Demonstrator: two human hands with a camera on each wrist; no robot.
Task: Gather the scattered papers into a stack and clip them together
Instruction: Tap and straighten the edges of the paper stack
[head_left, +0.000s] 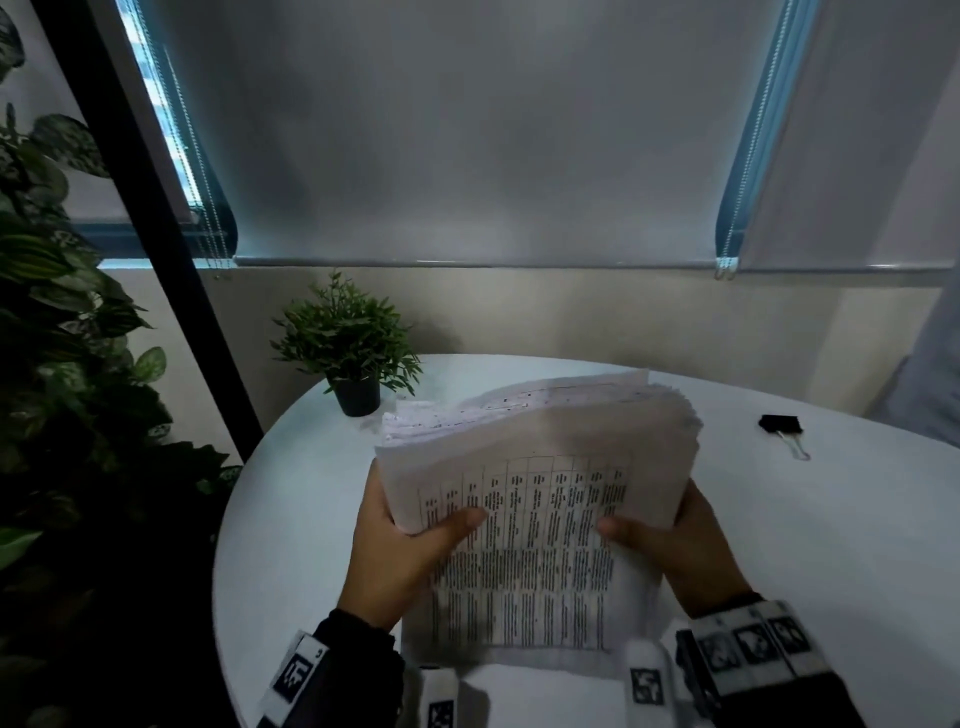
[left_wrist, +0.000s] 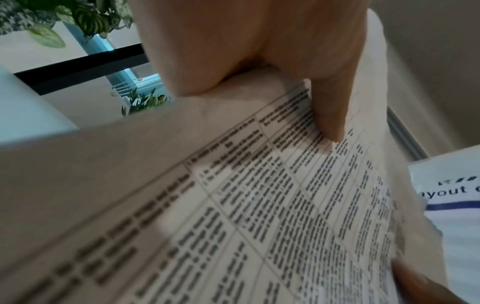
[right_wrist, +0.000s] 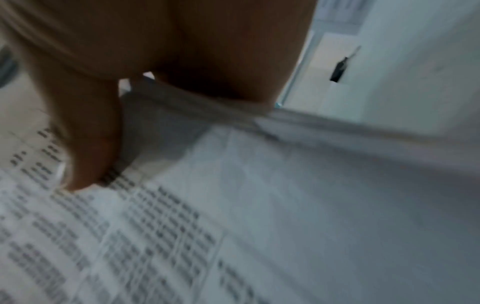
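A thick stack of printed papers with a table of text on the top sheet is held above the round white table. My left hand grips the stack's left side, thumb on the top sheet and fingers hidden behind. My right hand grips the right side the same way. The far edges of the sheets fan unevenly. In the left wrist view the left thumb presses on the papers. The right wrist view, blurred, shows the right thumb on the papers. A black binder clip lies on the table at the right, apart from both hands, and the binder clip shows small in the right wrist view.
A small potted green plant stands at the table's back left. Tall leafy plants and a black post fill the left side. A wall with lowered blinds lies behind the table.
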